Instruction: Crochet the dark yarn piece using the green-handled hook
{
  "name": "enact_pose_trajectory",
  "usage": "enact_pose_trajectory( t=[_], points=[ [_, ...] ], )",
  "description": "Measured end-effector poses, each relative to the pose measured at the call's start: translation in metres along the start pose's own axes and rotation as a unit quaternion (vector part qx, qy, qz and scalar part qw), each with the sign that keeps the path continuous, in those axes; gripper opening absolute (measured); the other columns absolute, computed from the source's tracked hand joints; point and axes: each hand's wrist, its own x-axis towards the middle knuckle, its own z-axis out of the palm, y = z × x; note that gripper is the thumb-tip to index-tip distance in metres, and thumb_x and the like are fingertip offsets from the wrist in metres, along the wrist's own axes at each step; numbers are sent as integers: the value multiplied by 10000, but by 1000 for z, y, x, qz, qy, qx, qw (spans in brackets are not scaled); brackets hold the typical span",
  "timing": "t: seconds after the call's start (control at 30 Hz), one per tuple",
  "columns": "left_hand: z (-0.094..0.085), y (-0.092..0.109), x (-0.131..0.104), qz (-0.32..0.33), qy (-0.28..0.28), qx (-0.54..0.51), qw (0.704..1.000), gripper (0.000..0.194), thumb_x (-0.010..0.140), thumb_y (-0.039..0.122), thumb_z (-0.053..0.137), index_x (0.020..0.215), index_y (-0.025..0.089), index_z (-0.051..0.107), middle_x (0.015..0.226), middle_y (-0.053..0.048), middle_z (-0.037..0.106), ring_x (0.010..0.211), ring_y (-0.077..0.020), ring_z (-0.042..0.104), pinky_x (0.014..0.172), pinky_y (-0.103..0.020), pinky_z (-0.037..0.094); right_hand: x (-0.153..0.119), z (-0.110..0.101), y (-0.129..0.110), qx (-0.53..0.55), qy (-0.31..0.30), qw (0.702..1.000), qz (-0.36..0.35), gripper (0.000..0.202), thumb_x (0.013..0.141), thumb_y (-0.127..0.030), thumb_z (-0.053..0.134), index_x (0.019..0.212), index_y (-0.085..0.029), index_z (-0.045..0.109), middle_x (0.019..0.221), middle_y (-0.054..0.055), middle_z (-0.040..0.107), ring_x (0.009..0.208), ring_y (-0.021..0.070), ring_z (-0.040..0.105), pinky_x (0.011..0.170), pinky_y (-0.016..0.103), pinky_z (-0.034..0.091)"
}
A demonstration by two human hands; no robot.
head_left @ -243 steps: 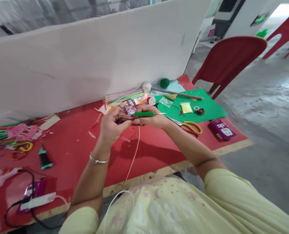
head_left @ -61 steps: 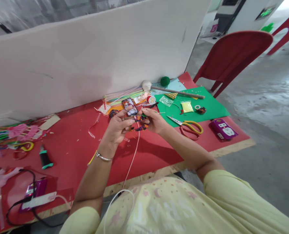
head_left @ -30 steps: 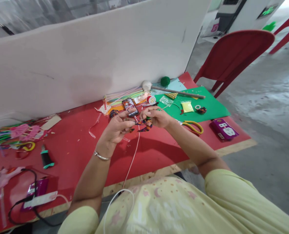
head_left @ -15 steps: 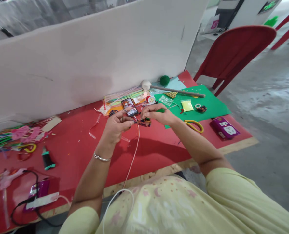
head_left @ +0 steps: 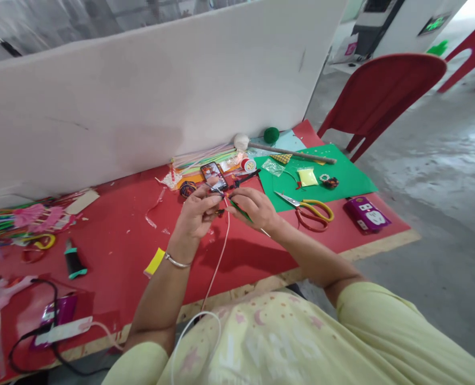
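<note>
Before me both hands meet over the red tabletop. My left hand (head_left: pixel 199 209) pinches a small piece of dark multicoloured yarn work (head_left: pixel 221 212), mostly hidden by the fingers. A crochet hook (head_left: pixel 240 210) with a green grip lies in my right hand (head_left: pixel 255 206), its fingers closed round it; the metal shaft end sticks out below the palm. The hook's tip is at the yarn, too small to make out. Just beyond the left fingers sits a ball of dark variegated yarn (head_left: pixel 188 189). A phone (head_left: pixel 213 176) with a lit picture lies behind the hands.
Scissors (head_left: pixel 313 211) with red and yellow handles lie right of my hand, by a green sheet (head_left: pixel 353 179). A purple power socket (head_left: pixel 368 214) stands near the right edge. Pipe cleaners (head_left: pixel 0 227) and a dark cutter (head_left: pixel 74 262) lie at left. A white partition (head_left: pixel 141 101) rises behind.
My right hand has turned and lowered, so the green grip now points down toward me. My left hand has shifted slightly right and down. The scissors and yarn ball show more fully.
</note>
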Motion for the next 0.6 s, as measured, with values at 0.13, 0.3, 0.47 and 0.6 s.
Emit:
enact_pose_trajectory(
  t=[0.13, 0.3, 0.47, 0.6],
  points=[
    [-12, 9, -2, -30, -35, 36, 998, 593, 563, 158, 877, 1140, 173, 742, 591, 61, 558, 422, -8, 330, 388, -152, 184, 3, -9, 4, 54, -13, 998, -44, 198, 945, -334, 666, 1098, -209, 686, 1086, 132, 745, 1000, 212, 725, 882, 344, 606],
    [-22, 12, 0, 20, 7, 121, 992, 612, 549, 147, 892, 1139, 126, 735, 615, 27, 632, 435, -35, 435, 419, -171, 259, 12, -25, 0, 101, -69, 992, -34, 220, 957, -302, 638, 1132, -205, 730, 1094, 137, 756, 977, 210, 743, 875, 335, 616],
    [-24, 14, 1, 14, -8, 122, 992, 575, 540, 143, 883, 1099, 110, 753, 592, 35, 604, 430, -33, 431, 430, -174, 277, 21, -44, -6, 179, -116, 977, 17, 233, 975, -298, 604, 1131, -214, 755, 1098, 125, 757, 1018, 209, 731, 904, 340, 600],
    [-21, 16, -1, -5, -50, 105, 993, 483, 542, 139, 873, 1016, 115, 785, 602, 22, 606, 436, -27, 423, 441, -181, 299, 20, -47, -2, 304, -113, 939, 111, 223, 971, -351, 611, 987, -211, 783, 984, 92, 769, 941, 209, 721, 847, 348, 584]
  ],
)
